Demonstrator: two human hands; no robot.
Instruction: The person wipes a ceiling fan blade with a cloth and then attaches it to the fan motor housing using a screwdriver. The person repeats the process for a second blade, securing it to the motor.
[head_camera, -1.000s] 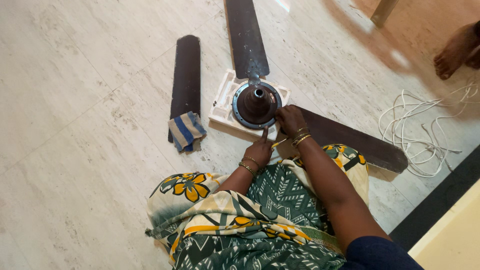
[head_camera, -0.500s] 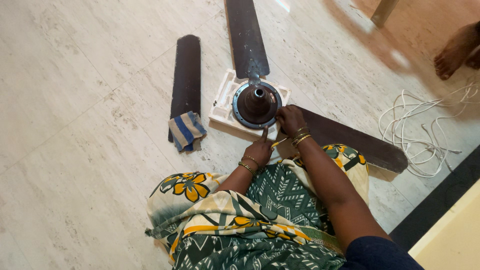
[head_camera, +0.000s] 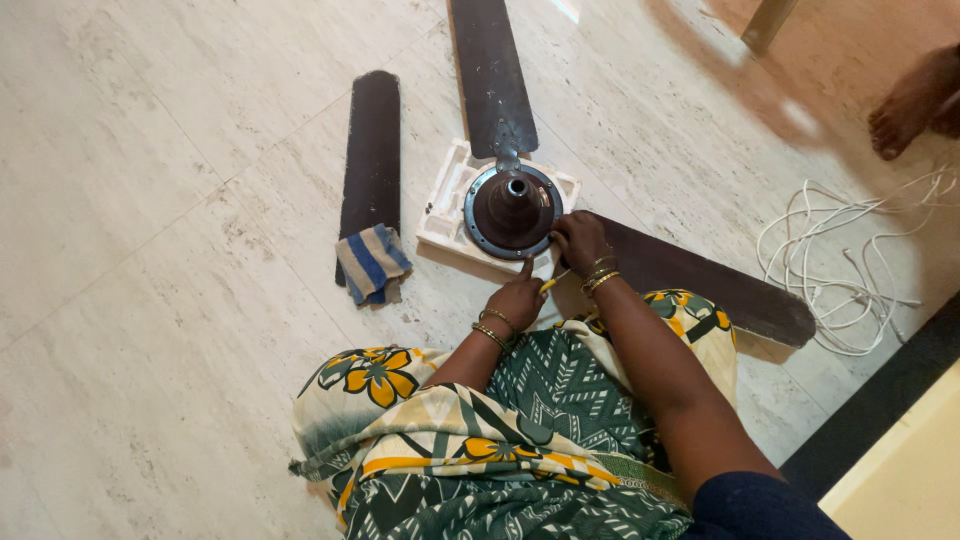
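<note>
A dark brown ceiling fan motor (head_camera: 512, 208) rests on a white foam tray (head_camera: 446, 206) on the tiled floor. One blade (head_camera: 490, 70) runs away from it, another blade (head_camera: 700, 280) runs to the right. A loose third blade (head_camera: 370, 160) lies to the left. My left hand (head_camera: 517, 298) grips a yellow-handled screwdriver (head_camera: 546, 286) at the motor's near rim. My right hand (head_camera: 578, 240) rests on the motor's right edge where the right blade joins.
A striped blue and white cloth (head_camera: 371, 264) lies on the loose blade's near end. A coil of white wire (head_camera: 850, 270) sits at the right. Another person's foot (head_camera: 912, 100) is at the top right. My patterned green and yellow clothing fills the bottom.
</note>
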